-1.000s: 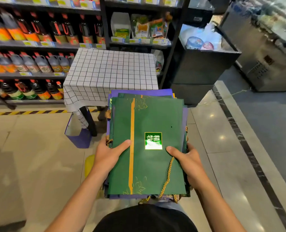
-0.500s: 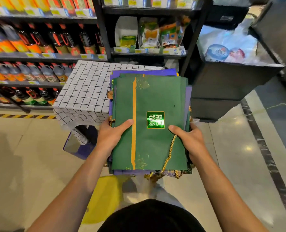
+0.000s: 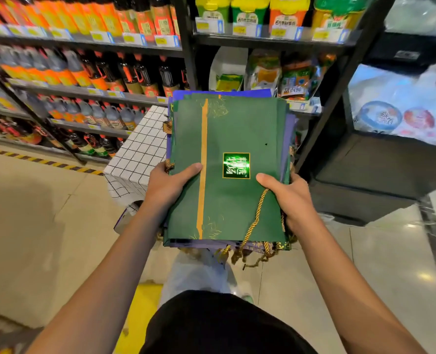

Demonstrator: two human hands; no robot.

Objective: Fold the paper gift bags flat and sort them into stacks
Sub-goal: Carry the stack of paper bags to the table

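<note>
I hold a flat stack of paper gift bags (image 3: 237, 129) in front of me at chest height. The top bag is dark green with an orange stripe and a shiny green square label; purple bags show underneath at the edges. My left hand (image 3: 169, 185) grips the stack's left edge, thumb on top. My right hand (image 3: 285, 198) grips the right edge, thumb on top next to a gold rope handle (image 3: 252, 223). More gold cords hang from the stack's near end.
A small table with a white grid-pattern cloth (image 3: 140, 154) stands just beyond the stack, partly hidden by it. Shelves of bottles (image 3: 84, 72) and snack packs (image 3: 275, 72) fill the back. A black bin (image 3: 390, 159) stands at right. A yellow patch (image 3: 140, 307) shows by my feet.
The stack has come closer to the grid-cloth table and shelves and now covers most of the table. Both hands keep the same grip on the stack's edges.
</note>
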